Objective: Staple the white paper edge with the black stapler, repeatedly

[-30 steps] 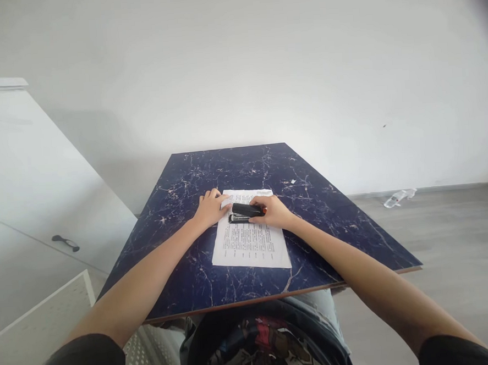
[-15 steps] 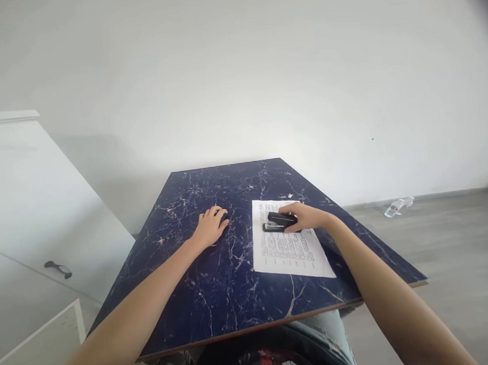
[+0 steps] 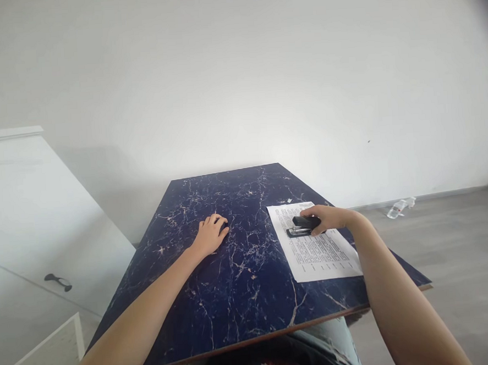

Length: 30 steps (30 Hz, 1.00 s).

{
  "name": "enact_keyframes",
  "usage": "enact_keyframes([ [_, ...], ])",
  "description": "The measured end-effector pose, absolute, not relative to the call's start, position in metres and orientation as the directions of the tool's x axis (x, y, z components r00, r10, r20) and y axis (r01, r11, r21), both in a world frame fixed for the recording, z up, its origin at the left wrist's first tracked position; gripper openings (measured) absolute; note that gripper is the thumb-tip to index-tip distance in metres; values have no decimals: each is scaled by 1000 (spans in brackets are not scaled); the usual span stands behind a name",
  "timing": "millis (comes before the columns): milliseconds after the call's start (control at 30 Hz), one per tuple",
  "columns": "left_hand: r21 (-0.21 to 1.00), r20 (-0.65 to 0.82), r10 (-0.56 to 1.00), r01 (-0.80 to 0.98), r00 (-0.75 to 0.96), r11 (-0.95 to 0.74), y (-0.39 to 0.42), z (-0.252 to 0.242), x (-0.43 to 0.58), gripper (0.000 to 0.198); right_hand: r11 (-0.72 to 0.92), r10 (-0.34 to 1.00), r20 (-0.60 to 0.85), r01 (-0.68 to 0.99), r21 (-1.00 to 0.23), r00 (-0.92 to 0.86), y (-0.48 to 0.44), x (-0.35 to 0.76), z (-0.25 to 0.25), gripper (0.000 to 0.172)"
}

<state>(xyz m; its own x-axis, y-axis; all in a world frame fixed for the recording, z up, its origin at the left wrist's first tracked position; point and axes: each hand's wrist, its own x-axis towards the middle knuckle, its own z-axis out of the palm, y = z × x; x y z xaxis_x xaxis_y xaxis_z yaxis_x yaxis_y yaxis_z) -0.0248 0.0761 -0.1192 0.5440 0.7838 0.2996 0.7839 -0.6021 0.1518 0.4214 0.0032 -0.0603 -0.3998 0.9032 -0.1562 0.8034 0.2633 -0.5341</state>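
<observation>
A printed sheet of paper (image 3: pixel 318 249) lies near the right edge of the dark blue marbled table (image 3: pixel 233 277). A black stapler (image 3: pixel 302 226) rests on the sheet's upper part. My right hand (image 3: pixel 331 218) is closed around the stapler's back end. My left hand (image 3: pixel 211 234) lies on the bare tabletop left of the middle, fingers loosely curled and holding nothing.
A white cabinet (image 3: pixel 27 218) with a dark handle (image 3: pixel 57 281) stands at the left. A crumpled plastic bottle (image 3: pixel 399 207) lies on the grey floor by the wall at the right. A small white scrap (image 3: pixel 290 200) sits on the table behind the paper.
My right hand has slid the paper and stapler from the table's middle to its right edge. My left hand let go of the sheet and stayed on the tabletop.
</observation>
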Motion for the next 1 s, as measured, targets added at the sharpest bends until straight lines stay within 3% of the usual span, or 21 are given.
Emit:
enact_keyframes([
  [67,155,297,782,781,548,-606,76,-120,-25,31,257,904,-163,806,-533,-396,2,424,-60,43],
  [167,153,290,782,779,552,-608,77,-121,-25,32,304,894,-115,775,-554,-433,0,423,-55,60],
  [233,143,290,781,782,552,-606,77,-121,-25,32,389,891,21,737,-553,-454,1,417,-50,64],
  [267,138,289,782,784,552,-605,77,-121,-25,33,428,892,125,721,-545,-434,2,412,-49,58],
  [333,131,287,784,789,550,-601,76,-121,-24,33,456,885,351,720,-523,-306,6,402,-49,36],
  [367,129,285,786,791,548,-598,76,-121,-24,33,443,870,444,736,-512,-214,9,397,-51,35],
  [500,132,281,790,793,545,-594,75,-120,-24,31,309,752,652,825,-473,92,17,389,-63,59],
  [733,112,278,786,794,552,-597,75,-121,-24,33,193,609,704,792,-579,367,14,397,-68,57],
  [1000,100,273,787,797,554,-596,73,-118,-22,33,151,599,677,770,-620,428,16,396,-68,54],
])
